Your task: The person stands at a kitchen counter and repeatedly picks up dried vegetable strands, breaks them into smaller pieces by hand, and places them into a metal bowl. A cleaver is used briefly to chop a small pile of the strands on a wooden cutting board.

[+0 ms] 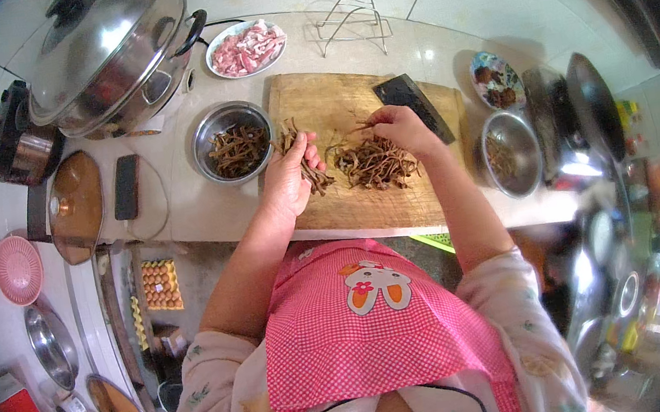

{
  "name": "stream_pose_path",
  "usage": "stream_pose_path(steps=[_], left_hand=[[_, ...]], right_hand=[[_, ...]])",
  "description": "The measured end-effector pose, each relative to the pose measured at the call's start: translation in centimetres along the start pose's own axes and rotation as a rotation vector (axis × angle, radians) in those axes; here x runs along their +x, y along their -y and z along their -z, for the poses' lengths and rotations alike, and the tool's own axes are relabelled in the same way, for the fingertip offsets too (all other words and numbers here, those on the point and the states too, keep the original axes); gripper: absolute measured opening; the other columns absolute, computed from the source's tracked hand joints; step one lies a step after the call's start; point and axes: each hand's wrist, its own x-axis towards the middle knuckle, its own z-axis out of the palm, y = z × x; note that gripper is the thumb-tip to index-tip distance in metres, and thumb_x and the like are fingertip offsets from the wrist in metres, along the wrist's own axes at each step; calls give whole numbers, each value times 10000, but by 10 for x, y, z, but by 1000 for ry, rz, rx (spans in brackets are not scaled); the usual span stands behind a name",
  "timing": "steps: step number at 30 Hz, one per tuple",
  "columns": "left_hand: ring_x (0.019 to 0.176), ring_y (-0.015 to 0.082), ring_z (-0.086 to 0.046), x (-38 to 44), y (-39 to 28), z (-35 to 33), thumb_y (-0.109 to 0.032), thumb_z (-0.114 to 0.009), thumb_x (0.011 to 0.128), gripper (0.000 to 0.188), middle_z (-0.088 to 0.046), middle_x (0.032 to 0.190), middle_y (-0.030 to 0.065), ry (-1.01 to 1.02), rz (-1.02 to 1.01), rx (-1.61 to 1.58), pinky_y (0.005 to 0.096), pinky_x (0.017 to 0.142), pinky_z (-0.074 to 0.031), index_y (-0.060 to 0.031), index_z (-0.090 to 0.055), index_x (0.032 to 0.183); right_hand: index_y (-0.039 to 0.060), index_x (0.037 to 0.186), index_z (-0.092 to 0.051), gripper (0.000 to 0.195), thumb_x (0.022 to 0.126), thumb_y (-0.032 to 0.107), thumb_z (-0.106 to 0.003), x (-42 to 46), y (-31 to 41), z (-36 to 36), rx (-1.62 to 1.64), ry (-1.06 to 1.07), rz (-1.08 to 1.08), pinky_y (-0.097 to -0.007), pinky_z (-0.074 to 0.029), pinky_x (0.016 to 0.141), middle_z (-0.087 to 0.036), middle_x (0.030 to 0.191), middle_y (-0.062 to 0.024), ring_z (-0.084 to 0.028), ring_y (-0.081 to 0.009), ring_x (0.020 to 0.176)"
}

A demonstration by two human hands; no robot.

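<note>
My left hand (294, 170) grips a bundle of brown dried strips (315, 176), which look like a dried vegetable or mushroom stems. Over the right half of the wooden cutting board (315, 95), my right hand (398, 127) pinches a few thin strips (362, 126) between its fingertips. A loose pile of the same strips (379, 163) lies on the board under and beside my right hand. Behind that hand rests a cleaver with a dark blade (413, 104), flat on the board. Left of the board, a steel bowl (202, 151) holds more brown strips.
A plate of sliced raw meat (247, 49) and a wire rack (353, 25) stand along the wall. To the right are a patterned dish (496, 81) and a steel bowl (526, 149). A large lidded steamer (117, 59), a phone (127, 187) and a glass lid (77, 208) occupy the left.
</note>
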Motion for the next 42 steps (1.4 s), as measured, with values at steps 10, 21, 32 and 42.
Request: stream_pose_path(steps=[10, 21, 32, 42], left_hand=[[610, 104, -466, 5, 17, -39, -140, -654, 830, 153, -525, 699, -10, 109, -16, 137, 268, 600, -417, -44, -593, 932], [686, 117, -492, 12, 21, -54, -163, -659, 832, 179, -578, 805, 16, 133, 44, 8, 272, 635, -425, -55, -604, 964], [724, 124, -553, 14, 5, -53, -375, -597, 869, 310, -595, 798, 35, 114, -84, 270, 257, 649, -443, -65, -580, 867], [555, 122, -483, 12, 7, -56, -481, -521, 882, 426, -487, 631, 14, 26, 86, 223, 299, 537, -446, -56, -516, 854]], right_hand=[[64, 952, -603, 154, 803, 57, -641, -51, 27, 19, 635, 7, 103, -192, -424, 678, -596, 847, 34, -531, -47, 739], [19, 929, -604, 130, 822, 73, -652, -58, 32, 2, 428, 97, 203, -201, -438, 690, -584, 830, 25, -518, -47, 760], [24, 887, -610, 105, 835, 105, -652, -60, 52, 21, 427, 40, 203, -193, -438, 658, -599, 793, 32, -531, -41, 741], [9, 884, -565, 170, 849, 156, -644, -37, 70, -11, 155, -14, 293, -251, -442, 618, -556, 728, -18, -520, -89, 674]])
